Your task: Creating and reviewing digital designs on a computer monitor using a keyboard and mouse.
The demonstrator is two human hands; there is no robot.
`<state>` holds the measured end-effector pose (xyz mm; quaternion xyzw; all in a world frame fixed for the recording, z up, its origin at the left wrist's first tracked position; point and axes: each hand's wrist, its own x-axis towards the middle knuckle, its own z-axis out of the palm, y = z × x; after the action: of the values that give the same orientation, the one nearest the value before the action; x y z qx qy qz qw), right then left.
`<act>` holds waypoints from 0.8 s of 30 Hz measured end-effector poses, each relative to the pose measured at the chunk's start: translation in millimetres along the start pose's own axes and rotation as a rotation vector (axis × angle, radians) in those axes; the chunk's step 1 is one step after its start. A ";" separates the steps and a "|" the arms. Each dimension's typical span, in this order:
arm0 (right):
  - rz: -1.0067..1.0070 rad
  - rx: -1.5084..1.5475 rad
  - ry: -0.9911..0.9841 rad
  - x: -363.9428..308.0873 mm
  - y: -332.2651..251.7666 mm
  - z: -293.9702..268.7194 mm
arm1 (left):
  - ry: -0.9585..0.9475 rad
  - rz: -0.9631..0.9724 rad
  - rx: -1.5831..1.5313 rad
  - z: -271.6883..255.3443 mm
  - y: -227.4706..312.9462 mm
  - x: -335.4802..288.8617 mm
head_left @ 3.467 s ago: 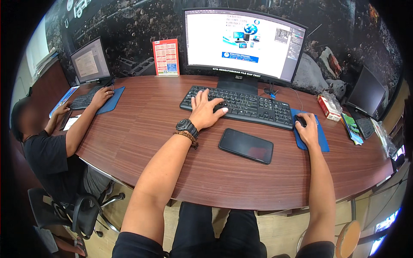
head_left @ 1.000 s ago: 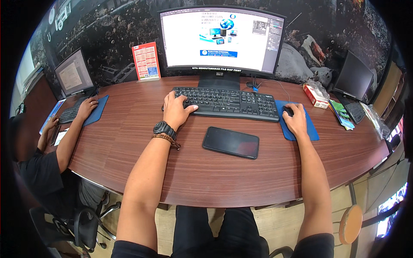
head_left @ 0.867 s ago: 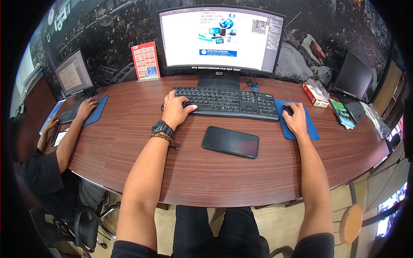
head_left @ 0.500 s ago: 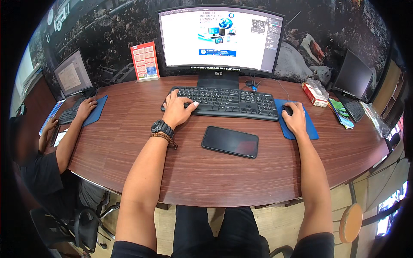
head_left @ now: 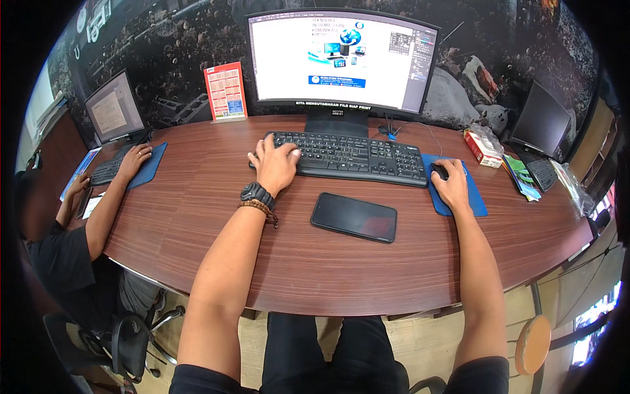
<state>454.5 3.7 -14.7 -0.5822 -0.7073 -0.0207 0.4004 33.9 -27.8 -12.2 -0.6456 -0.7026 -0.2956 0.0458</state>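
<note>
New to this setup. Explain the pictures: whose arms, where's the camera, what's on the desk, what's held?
There's no robot here, just a person working bare-handed. The camera is the left of two fisheyes worn on their head, looking down, so straight edges bend near the rim and picture left is their left.

The left hand, fingers spread, is over the left end of a black keyboard; it grasps nothing. The right hand is curled over a black mouse on a blue mouse pad.

Also on the brown desk: a dark phone lying flat, a curved monitor and a red-edged upright card. The person at far left is a co-worker.
</note>
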 end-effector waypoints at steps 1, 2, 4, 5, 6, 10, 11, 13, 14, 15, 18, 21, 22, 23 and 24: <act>-0.003 -0.006 0.006 0.3 0.3 0.4 | 0.066 -0.039 -0.038 4.7 -12.8 4.4; -0.004 -0.004 0.005 0.3 -0.1 0.8 | 0.130 -0.078 -0.075 5.8 -20.9 6.5; -0.013 0.003 0.007 0.7 -1.2 1.6 | 0.145 -0.082 -0.090 10.1 -34.9 8.5; -0.012 0.003 0.006 0.5 0.0 1.2 | 0.156 -0.084 -0.110 9.7 -35.0 8.6; -0.005 0.000 0.006 0.5 1.0 0.9 | 0.186 -0.082 -0.112 10.8 -33.2 8.9; 0.011 -0.005 -0.016 1.2 0.1 2.5 | 0.202 -0.077 -0.076 12.4 -36.8 9.6; 0.006 0.000 -0.018 1.3 0.1 2.8 | 0.198 -0.079 -0.095 12.0 -36.9 9.3; 0.002 -0.010 -0.013 1.2 1.0 1.7 | 0.198 -0.088 -0.108 12.0 -36.4 8.8; 0.002 -0.007 -0.013 0.7 0.6 -0.4 | 0.215 -0.073 -0.117 12.2 -34.5 8.9; -0.004 -0.001 -0.016 0.6 1.5 -0.4 | 0.232 -0.058 -0.127 12.1 -33.1 9.0; 0.001 0.002 -0.007 -0.1 0.5 -0.6 | 0.221 -0.059 -0.154 8.2 -33.3 10.4; -0.023 0.009 -0.002 0.9 2.7 2.2 | 0.234 -0.031 -0.138 7.0 -33.4 9.4; -0.022 0.007 -0.001 0.8 3.7 1.7 | 0.252 -0.015 -0.135 7.2 -33.0 9.1; -0.017 0.008 -0.005 0.9 1.8 1.9 | 0.252 -0.017 -0.133 7.6 -35.1 9.6; -0.012 0.008 -0.009 0.9 0.2 2.3 | 0.213 -0.048 -0.149 8.0 -36.9 10.5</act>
<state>453.4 5.7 -15.8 -0.5764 -0.7126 -0.0173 0.3995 0.3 -14.5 -27.2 -0.5953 -0.6850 -0.4149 0.0647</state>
